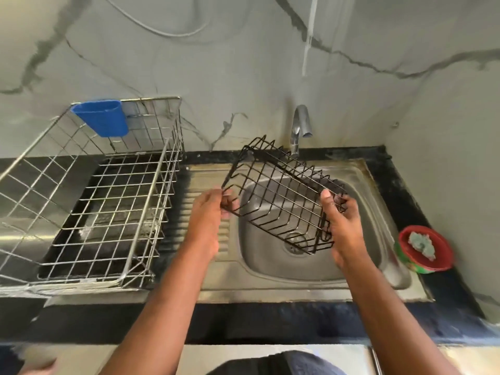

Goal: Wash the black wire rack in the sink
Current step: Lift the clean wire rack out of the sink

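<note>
The black wire rack (281, 196) hangs tilted in the air above the steel sink (270, 263). My left hand (208, 220) grips its left edge, fingers curled round the wires. My right hand (343, 226) grips the right end, thumb up along the wires. The chrome tap (299, 131) stands behind the rack, and no water is visibly running from it. The drain (295, 243) shows through the rack's wires.
A large silver wire dish basket (94, 201) with a blue plastic cup holder (101, 117) sits on the drainboard at the left. A red and green tub (424, 250) holding a scrub pad stands on the black counter at the right. The marble wall rises behind.
</note>
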